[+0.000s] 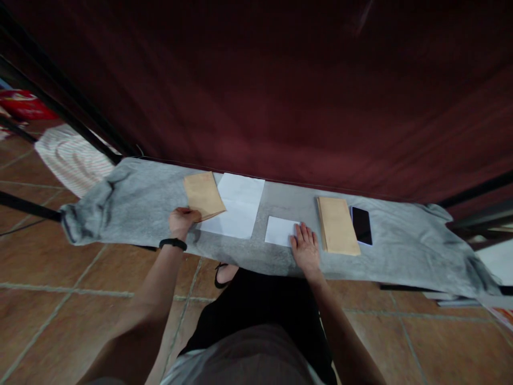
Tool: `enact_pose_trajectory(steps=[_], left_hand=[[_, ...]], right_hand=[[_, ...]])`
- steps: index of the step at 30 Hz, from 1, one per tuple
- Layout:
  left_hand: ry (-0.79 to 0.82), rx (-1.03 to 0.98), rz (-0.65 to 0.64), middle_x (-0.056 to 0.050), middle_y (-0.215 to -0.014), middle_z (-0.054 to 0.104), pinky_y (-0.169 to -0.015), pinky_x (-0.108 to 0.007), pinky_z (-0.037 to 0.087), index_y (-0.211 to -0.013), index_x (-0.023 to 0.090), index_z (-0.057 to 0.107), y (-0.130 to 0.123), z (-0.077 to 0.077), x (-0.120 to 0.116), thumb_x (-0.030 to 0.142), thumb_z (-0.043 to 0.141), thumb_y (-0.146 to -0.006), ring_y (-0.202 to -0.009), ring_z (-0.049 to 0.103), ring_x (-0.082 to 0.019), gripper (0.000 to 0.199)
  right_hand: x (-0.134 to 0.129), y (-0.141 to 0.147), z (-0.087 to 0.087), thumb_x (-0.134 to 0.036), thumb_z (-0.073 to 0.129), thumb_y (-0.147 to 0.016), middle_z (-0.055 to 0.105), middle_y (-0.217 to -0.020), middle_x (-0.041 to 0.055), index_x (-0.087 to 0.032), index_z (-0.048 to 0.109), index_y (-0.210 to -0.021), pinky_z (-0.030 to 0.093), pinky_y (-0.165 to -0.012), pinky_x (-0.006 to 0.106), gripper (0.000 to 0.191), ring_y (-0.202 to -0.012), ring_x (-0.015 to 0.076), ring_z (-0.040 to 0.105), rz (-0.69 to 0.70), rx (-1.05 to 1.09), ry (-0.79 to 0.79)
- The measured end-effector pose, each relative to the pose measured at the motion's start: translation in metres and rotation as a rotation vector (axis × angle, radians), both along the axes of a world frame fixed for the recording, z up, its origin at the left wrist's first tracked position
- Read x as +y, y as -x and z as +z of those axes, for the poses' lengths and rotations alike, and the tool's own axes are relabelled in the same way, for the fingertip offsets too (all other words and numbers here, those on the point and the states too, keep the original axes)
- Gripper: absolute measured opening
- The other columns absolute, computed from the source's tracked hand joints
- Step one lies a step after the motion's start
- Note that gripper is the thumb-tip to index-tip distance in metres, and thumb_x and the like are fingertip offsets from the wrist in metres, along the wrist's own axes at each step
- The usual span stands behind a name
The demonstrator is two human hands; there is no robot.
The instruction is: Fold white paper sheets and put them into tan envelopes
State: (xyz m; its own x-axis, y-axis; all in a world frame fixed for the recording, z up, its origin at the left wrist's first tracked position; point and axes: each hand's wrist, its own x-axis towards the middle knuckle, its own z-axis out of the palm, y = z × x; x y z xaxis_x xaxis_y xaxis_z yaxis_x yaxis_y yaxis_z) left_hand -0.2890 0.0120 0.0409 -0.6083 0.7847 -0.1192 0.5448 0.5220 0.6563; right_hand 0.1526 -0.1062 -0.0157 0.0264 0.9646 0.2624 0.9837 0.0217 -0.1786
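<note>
My left hand [183, 220] has its fingers closed at the lower left corner of a brown paper envelope [204, 193]. There seems to be more than one layer at the envelope's lower edge. It partly overlaps a large white sheet of paper [240, 200] with fold creases. My right hand [306, 247] lies flat, fingers stretched out, over the right end of a smaller folded white paper [277, 230]. Right of that hand lies a stack of brown envelopes [340, 225], apart from it.
A dark-screened phone [361, 225] lies beside the stack. Grey cloth [140, 198] covers the narrow bench, with a dark red curtain [256, 96] behind it. Black metal bars [30, 206] stand at both ends. Striped fabric [76, 155] hangs at left.
</note>
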Motion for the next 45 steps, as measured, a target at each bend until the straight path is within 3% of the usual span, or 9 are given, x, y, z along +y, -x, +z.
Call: enact_pose_trajectory(steps=[7,12,21,26,30,33,36,39,45], left_hand=[[-0.157,-0.332,0.197,0.0,-0.063,0.06,-0.061,-0.032,0.049,-0.068,0.019,0.056,0.002,0.026,-0.026,0.025,0.071,-0.062,-0.071,0.062,-0.021,0.017],[-0.192,-0.717,0.131,0.003,-0.056,0.056,-0.039,-0.017,0.03,-0.064,0.018,0.051,-0.031,0.045,-0.055,0.02,0.07,-0.067,-0.042,0.044,-0.006,0.019],[-0.228,-1.239,-0.013,0.002,-0.067,0.069,-0.068,-0.025,0.058,-0.074,0.021,0.049,-0.197,0.006,-0.101,0.014,0.078,-0.067,-0.068,0.074,-0.015,0.03],[-0.172,-1.28,-0.054,-0.002,-0.066,0.071,-0.072,-0.031,0.061,-0.072,0.02,0.052,-0.223,-0.005,-0.116,0.025,0.081,-0.071,-0.069,0.075,-0.019,0.03],[-0.201,-0.854,-0.428,-0.005,-0.071,0.072,-0.069,-0.034,0.06,-0.078,0.021,0.06,-0.212,-0.004,-0.136,0.044,0.068,-0.087,-0.068,0.073,-0.02,0.026],[-0.344,-0.152,-0.908,-0.01,-0.108,0.075,-0.1,-0.041,0.053,-0.101,0.023,0.069,-0.205,0.004,-0.14,0.04,0.054,-0.097,-0.108,0.07,-0.024,0.023],[-0.418,0.393,-1.28,-0.014,-0.156,0.044,-0.123,-0.047,0.027,-0.143,0.017,0.05,-0.209,0.006,-0.128,0.038,0.05,-0.1,-0.148,0.036,-0.027,0.048],[-0.409,0.59,-1.324,-0.016,-0.164,0.029,-0.125,-0.05,0.016,-0.154,0.014,0.035,-0.22,-0.005,-0.115,0.048,0.052,-0.098,-0.153,0.021,-0.029,0.067],[-0.405,0.599,-1.363,-0.018,-0.161,0.033,-0.125,-0.049,0.016,-0.153,0.011,0.036,-0.23,-0.032,-0.112,0.054,0.047,-0.099,-0.152,0.025,-0.029,0.07]], right_hand=[[-0.001,0.002,0.004,-0.039,0.034,-0.104,0.039,-0.159,0.0124,-0.016,0.039,-0.154,0.022,-0.12,0.049,0.055,-0.148,0.0274,0.033,-0.018,0.0,0.034],[-0.001,0.001,0.003,-0.04,0.034,-0.104,0.039,-0.159,0.0128,-0.017,0.039,-0.154,0.023,-0.12,0.05,0.055,-0.148,0.0272,0.033,-0.016,0.01,0.029],[0.0,0.001,0.004,-0.04,0.035,-0.104,0.039,-0.16,0.0128,-0.015,0.043,-0.152,0.022,-0.121,0.048,0.054,-0.146,0.0269,0.036,-0.027,-0.003,0.036],[-0.001,0.001,0.005,-0.038,0.034,-0.104,0.039,-0.159,0.0138,-0.016,0.041,-0.153,0.023,-0.12,0.05,0.054,-0.146,0.0264,0.036,-0.009,0.03,0.011],[-0.001,0.0,0.002,-0.038,0.034,-0.104,0.039,-0.159,0.0145,-0.015,0.039,-0.154,0.023,-0.12,0.051,0.054,-0.147,0.0269,0.034,-0.011,0.039,0.01],[-0.001,0.0,0.002,-0.039,0.033,-0.105,0.039,-0.159,0.015,-0.014,0.04,-0.153,0.022,-0.119,0.051,0.055,-0.146,0.028,0.034,-0.006,0.024,0.01],[-0.001,0.0,0.003,-0.039,0.032,-0.105,0.04,-0.159,0.0156,-0.014,0.04,-0.153,0.023,-0.119,0.052,0.055,-0.146,0.0286,0.034,0.009,0.021,0.011],[-0.001,0.0,0.004,-0.038,0.03,-0.104,0.039,-0.159,0.0154,-0.015,0.038,-0.154,0.023,-0.118,0.052,0.055,-0.146,0.0282,0.034,0.009,0.026,0.017],[-0.001,-0.002,0.005,-0.039,0.03,-0.105,0.038,-0.16,0.0144,-0.015,0.038,-0.154,0.023,-0.119,0.051,0.056,-0.147,0.0274,0.033,0.007,0.024,0.034]])
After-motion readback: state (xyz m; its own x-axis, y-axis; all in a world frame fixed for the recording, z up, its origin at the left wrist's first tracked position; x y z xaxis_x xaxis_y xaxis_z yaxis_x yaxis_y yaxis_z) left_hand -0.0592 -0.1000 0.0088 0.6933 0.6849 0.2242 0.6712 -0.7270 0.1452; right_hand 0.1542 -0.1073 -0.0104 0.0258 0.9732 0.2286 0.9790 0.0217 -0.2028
